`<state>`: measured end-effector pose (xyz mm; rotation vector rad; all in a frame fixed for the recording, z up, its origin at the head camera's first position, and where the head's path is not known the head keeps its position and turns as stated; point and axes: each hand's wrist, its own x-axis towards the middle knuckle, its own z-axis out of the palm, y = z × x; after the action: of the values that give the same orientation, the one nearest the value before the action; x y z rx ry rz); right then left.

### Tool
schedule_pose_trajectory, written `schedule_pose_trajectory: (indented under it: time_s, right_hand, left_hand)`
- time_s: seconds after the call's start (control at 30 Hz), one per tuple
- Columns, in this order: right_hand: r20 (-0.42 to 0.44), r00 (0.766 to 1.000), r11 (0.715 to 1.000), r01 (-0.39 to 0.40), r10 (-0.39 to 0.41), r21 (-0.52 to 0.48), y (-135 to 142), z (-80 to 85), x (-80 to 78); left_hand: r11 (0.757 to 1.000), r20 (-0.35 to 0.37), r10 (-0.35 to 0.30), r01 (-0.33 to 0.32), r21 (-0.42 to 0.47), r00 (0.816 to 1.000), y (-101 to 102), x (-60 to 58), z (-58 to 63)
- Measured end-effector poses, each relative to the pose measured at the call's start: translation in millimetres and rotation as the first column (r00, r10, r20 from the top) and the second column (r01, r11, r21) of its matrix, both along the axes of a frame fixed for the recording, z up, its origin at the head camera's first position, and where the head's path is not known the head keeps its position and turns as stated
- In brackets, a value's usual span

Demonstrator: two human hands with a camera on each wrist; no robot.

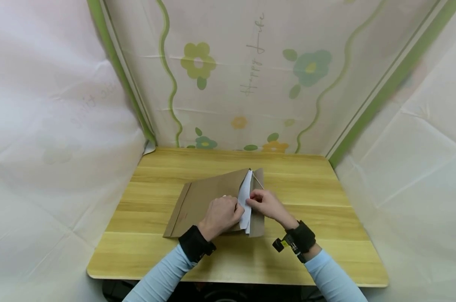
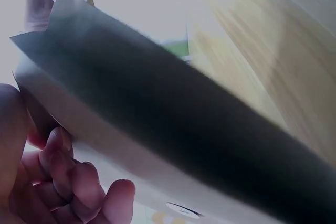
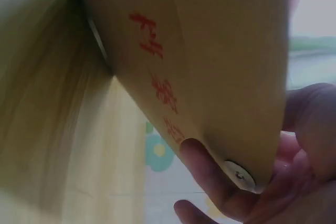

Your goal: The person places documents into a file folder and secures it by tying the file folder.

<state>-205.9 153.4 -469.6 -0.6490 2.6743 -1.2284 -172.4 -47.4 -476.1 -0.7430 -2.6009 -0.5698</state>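
Note:
A brown kraft document envelope [image 1: 209, 188] lies tilted on the table, its mouth facing right. White sheets of paper [image 1: 244, 188] stick out of the mouth, beside the raised flap [image 1: 258, 226]. My left hand [image 1: 222, 213] grips the mouth edge with curled fingers; in the left wrist view those fingers [image 2: 79, 182] fold against the envelope's edge. At the flap, my right hand [image 1: 267, 204] pinches it, thumb tip right at the sheets. The right wrist view shows a finger [image 3: 210, 174] on the flap's outer face, next to a round paper button [image 3: 240, 174]; red characters [image 3: 165, 95] run along the envelope.
The wooden table [image 1: 145, 247] has its front edge just below my forearms. A thin string [image 1: 258, 181] hangs at the flap's top. Pale fabric walls with a flower print [image 1: 198, 61] enclose the table at the back and on both sides.

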Motion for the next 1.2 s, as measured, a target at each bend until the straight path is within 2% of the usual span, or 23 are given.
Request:
schedule_pose_trajectory:
  time_s: [0.1, 0.27, 0.37, 0.47, 0.57, 0.63, 0.77, 0.83, 1.0, 1.07, 1.1, 1.13, 1.2]
  right_hand:
    - [-0.094, 0.996, 0.989, 0.014, 0.0, 0.15, -5, 1.8, 2.3]
    - [-0.203, 0.979, 0.93, 0.045, 0.033, 0.366, -13, 6.8, 4.7]
    - [-0.3, 0.952, 0.894, 0.08, 0.062, 0.441, -15, 6.4, 7.3]
    - [-0.402, 0.911, 0.853, 0.14, 0.087, 0.502, -19, 4.6, 10.8]
    - [-0.457, 0.884, 0.827, 0.181, 0.1, 0.532, -22, 3.1, 13.1]
    - [-0.452, 0.886, 0.822, 0.177, 0.108, 0.542, -22, 2.5, 14.1]
    - [-0.378, 0.919, 0.818, 0.128, 0.115, 0.56, -21, 2.8, 15.6]
    - [-0.351, 0.928, 0.797, 0.119, 0.123, 0.592, -20, 2.7, 16.7]
    - [-0.342, 0.928, 0.727, 0.134, 0.146, 0.674, -23, 1.0, 20.0]
    - [-0.333, 0.932, 0.726, 0.128, 0.145, 0.675, -23, 0.4, 19.8]
    - [-0.34, 0.93, 0.746, 0.125, 0.142, 0.654, -23, 0.6, 19.2]
    - [-0.355, 0.926, 0.776, 0.126, 0.132, 0.618, -21, 0.3, 18.4]
    - [-0.417, 0.905, 0.856, 0.15, 0.084, 0.495, -16, -1.0, 16.3]
  left_hand:
    - [1.0, -0.021, -0.006, 0.005, -0.007, 1.0, 2, 2.0, -3.2]
    - [1.0, -0.03, -0.012, 0.012, -0.021, 0.999, 6, 6.7, -9.4]
    - [1.0, -0.067, -0.013, 0.012, -0.016, 0.998, 8, 8.8, -11.9]
    - [1.0, -0.108, -0.013, 0.013, -0.001, 0.994, 9, 10.0, -12.8]
    - [1.0, -0.129, -0.007, 0.008, 0.008, 0.992, 11, 10.1, -13.7]
    - [1.0, -0.126, -0.004, 0.006, 0.018, 0.992, 12, 9.8, -14.3]
    - [1.0, -0.111, 0.012, -0.009, 0.026, 0.994, 13, 8.6, -15.6]
    - [0.999, -0.1, 0.016, -0.014, 0.029, 0.995, 13, 8.1, -16.1]
    - [1.0, -0.078, 0.014, -0.013, 0.008, 0.997, 14, 8.8, -17.5]
    - [1.0, -0.076, 0.013, -0.013, 0.002, 0.997, 14, 9.2, -18.2]
    - [1.0, -0.078, 0.014, -0.014, 0.004, 0.997, 14, 9.2, -18.4]
    - [1.0, -0.078, 0.017, -0.016, 0.009, 0.997, 14, 9.1, -18.4]
    - [1.0, -0.078, 0.022, -0.021, 0.017, 0.997, 13, 8.5, -18.5]
